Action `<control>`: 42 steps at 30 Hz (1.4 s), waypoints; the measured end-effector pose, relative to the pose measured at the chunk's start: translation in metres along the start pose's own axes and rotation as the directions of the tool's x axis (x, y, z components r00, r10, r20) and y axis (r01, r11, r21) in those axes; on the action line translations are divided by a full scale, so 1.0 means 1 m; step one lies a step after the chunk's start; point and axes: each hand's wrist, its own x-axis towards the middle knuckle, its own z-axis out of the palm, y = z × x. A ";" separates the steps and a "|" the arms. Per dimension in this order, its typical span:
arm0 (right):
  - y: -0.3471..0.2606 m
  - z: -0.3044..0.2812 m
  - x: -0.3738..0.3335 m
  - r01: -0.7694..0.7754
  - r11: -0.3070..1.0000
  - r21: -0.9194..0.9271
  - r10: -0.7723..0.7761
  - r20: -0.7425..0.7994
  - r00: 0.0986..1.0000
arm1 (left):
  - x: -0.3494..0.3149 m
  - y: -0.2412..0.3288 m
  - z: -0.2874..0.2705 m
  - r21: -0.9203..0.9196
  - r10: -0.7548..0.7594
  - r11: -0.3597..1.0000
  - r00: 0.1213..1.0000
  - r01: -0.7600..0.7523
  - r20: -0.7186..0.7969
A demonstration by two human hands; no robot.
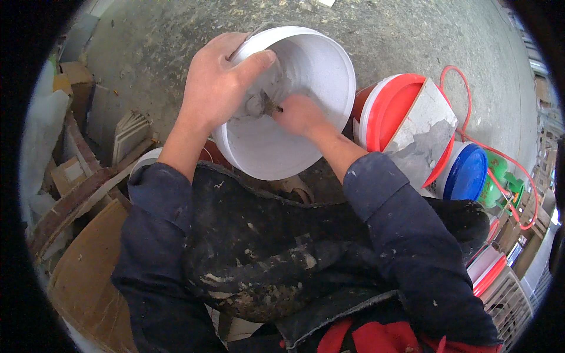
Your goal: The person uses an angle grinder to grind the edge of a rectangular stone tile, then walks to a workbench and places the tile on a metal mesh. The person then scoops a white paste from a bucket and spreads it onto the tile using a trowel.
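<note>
A white bucket (325, 67) is tipped in front of me with its mouth toward me, and wet grey paste (254, 106) clings to its inner wall. My left hand (216, 85) is closed over the bucket's left rim, thumb inside and fingers outside. Inside the bucket, my right hand (301, 116) is closed around a small scraper (268, 105), whose grey blade is at the paste. Motion blurs the right hand, and its fingers cover most of the scraper's handle.
To the right stands a red-lidded bucket (385, 109) bearing a paste-smeared board (421, 126). Beyond it are a blue-lidded bucket (467, 172), a green gas cylinder (493, 179) and a looping red hose (469, 97). Cardboard (88, 276) and wooden scraps (76, 197) crowd the left.
</note>
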 end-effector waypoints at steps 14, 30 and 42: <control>-0.027 -0.034 -0.021 -0.011 0.833 0.553 0.107 -0.142 0.984 | 0.000 -0.015 -0.019 -0.097 -0.159 0.983 0.986 0.153 -0.055; 0.092 -0.160 -0.443 0.246 0.362 0.899 0.433 -0.395 0.810 | 0.045 -0.157 -0.118 0.453 -0.241 0.831 0.942 0.324 -0.234; 0.131 -0.123 -0.461 0.339 0.384 0.859 0.421 -0.489 0.764 | -0.175 0.180 0.142 0.128 0.078 0.983 0.930 -0.132 0.359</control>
